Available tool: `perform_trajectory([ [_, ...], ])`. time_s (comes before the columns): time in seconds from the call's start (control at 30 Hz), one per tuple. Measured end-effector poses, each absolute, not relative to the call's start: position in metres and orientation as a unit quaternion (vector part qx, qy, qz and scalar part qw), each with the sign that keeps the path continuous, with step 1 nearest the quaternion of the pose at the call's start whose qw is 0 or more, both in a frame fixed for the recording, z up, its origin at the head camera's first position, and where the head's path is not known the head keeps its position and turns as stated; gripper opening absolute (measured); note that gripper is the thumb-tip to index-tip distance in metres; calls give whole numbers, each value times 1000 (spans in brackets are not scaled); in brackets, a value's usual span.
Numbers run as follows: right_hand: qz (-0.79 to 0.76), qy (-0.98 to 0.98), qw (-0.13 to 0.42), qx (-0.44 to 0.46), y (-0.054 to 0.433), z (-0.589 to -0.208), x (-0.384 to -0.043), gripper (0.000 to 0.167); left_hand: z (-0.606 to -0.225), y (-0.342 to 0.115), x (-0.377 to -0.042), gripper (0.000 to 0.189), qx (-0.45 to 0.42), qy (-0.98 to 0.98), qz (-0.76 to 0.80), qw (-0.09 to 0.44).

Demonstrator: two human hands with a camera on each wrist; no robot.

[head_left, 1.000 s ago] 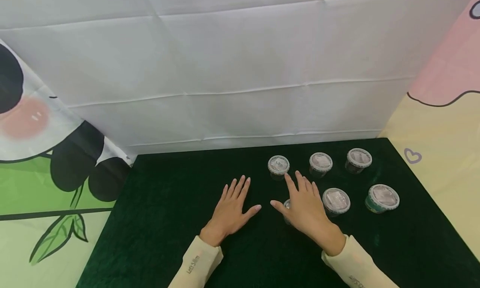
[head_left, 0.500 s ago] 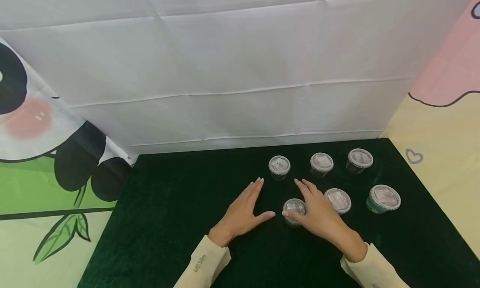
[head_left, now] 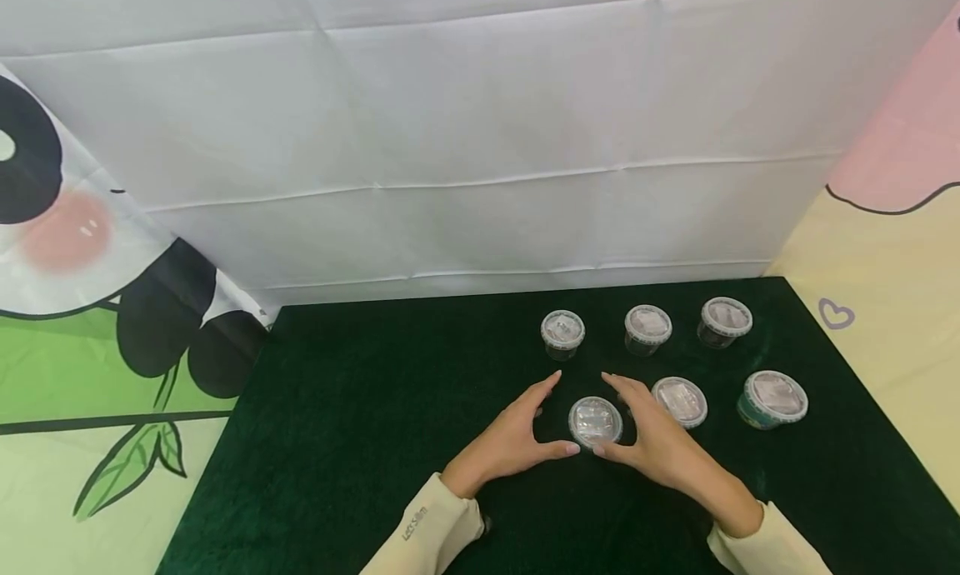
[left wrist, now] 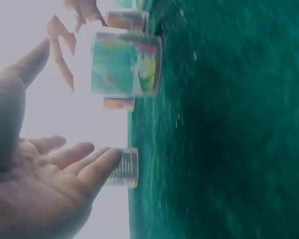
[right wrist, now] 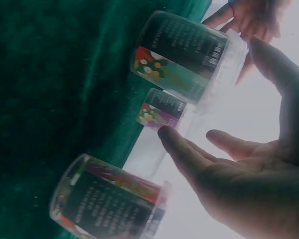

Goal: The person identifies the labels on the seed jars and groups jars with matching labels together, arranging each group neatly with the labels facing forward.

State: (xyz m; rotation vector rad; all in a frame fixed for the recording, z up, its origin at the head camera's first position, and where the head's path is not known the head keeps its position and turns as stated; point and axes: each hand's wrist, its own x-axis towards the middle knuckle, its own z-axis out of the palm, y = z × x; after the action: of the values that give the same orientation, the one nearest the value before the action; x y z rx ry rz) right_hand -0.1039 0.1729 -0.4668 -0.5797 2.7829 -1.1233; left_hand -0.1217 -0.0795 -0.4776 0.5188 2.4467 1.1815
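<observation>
A small round plastic tub with a clear lid stands upright on the dark green cloth. My left hand is on its left side and my right hand on its right, both with spread, slightly bent fingers. Both thumbs point at the tub's near side. In the left wrist view the tub shows a teal, colourful label, with a gap between it and the left fingers. The right wrist view has the same tub beyond the right thumb; whether that thumb touches it I cannot tell.
Another lidded tub sits just behind the right hand, and a green-sided tub is farther right. Along the back stand a left tub, a middle tub and a right tub. A white cloth wall rises behind the table.
Both hands have turned from lying palm down to standing around the near tub. The left hand has moved right; the right hand has moved right and uncovered the tub.
</observation>
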Motion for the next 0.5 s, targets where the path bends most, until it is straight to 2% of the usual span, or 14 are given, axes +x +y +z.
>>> perform_trajectory([
  [0.23, -392, 898, 49, -192, 175, -471, -101, 92, -485, -70, -121, 94, 204, 836, 469, 198],
  [0.5, -431, 882, 94, -168, 175, -470, -100, 88, -488, -64, -120, 89, 204, 812, 509, 202],
])
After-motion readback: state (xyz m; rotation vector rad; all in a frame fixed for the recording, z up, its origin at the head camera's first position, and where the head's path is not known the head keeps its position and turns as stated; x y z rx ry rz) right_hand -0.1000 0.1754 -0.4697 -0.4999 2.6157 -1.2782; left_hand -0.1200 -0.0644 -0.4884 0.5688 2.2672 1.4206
